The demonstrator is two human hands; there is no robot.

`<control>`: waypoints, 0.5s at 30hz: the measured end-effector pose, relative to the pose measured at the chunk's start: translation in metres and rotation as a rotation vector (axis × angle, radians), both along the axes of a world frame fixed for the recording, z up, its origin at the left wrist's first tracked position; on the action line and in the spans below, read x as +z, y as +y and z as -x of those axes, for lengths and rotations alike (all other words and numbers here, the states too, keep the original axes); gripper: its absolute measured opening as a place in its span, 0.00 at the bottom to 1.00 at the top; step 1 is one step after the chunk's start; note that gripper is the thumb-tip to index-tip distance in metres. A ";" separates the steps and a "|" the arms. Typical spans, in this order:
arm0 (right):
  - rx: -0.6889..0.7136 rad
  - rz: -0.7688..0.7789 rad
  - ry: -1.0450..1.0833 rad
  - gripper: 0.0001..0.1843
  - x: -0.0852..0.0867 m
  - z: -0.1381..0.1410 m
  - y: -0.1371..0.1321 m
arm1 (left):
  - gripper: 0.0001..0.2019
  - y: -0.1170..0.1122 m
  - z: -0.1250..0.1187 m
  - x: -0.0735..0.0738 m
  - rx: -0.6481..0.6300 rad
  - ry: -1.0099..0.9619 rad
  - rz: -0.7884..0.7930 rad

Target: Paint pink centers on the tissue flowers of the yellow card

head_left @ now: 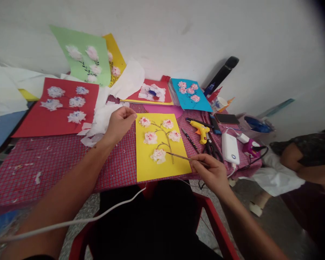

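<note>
Pinching a thin paintbrush pencil-style, the right hand closes firmly enough to steady the tip at a brown branch on the yellow card, which lies at twelve o'clock. The left hand is loosely curled around nothing visible at eleven, near white tissue paper. At two o'clock, a white plastic tub holds something blue, perhaps cloth.

Matt, smooth yellow card sheet: crinkled white-and-pink tissue-paper blossoms seen on it. Thin brown paintbrush: wood by its look. Red-checked woven cloth covers the worktop. Near its right edge: glossy yellow plastic glue gun, smooth white plastic power bank.
</note>
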State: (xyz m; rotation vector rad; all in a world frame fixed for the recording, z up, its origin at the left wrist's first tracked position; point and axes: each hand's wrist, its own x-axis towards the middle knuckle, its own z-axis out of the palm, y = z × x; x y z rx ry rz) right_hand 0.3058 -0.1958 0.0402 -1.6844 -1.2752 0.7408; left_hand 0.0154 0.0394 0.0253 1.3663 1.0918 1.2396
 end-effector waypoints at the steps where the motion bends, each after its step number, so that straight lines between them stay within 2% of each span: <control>1: -0.002 -0.008 -0.005 0.08 -0.002 0.001 -0.001 | 0.06 0.000 0.000 0.001 0.002 0.000 0.002; 9: -0.043 -0.026 0.012 0.08 -0.008 0.008 -0.004 | 0.06 -0.001 -0.001 -0.001 -0.003 -0.002 0.000; 15: -0.031 -0.002 0.059 0.09 -0.016 0.009 -0.016 | 0.05 0.001 0.000 -0.003 -0.003 0.009 -0.001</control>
